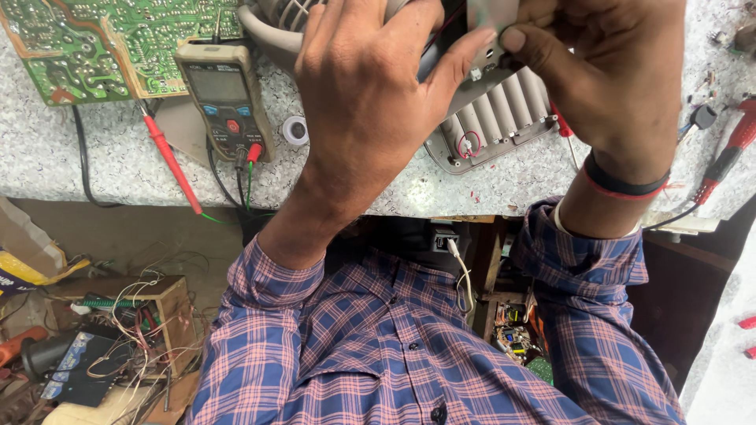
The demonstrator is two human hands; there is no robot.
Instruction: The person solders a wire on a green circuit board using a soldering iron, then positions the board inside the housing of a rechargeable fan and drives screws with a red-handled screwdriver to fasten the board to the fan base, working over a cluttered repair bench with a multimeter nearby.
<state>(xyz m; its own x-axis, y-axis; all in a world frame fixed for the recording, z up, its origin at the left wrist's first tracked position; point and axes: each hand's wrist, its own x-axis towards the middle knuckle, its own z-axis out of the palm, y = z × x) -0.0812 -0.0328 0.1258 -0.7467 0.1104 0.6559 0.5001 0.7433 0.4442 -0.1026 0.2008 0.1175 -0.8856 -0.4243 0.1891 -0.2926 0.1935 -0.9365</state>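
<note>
Near edge of the speckled bench (pixel 94 169): a grey ribbed casing (pixel 496 118) is being steadied flat, toward the right half. The left hand (pixel 362 86) is being pressed over its upper part, fingers spread, curled on nothing visible. A small grey plate (pixel 490 16) is being pinched by the right hand (pixel 606 71) above the casing; a firm, level pinch is judged best while the red wire is being kept clear.

Counted: one multimeter (pixel 224 94) left of the hands, one red probe (pixel 169 161), two green circuit boards (pixel 118 39) at the far left corner.

Green circuit boards (pixel 118 39), a yellow-edged multimeter (pixel 224 98), red probe (pixel 172 164), grey ribbed casing (pixel 496 114), speckled white benchtop (pixel 79 157).
</note>
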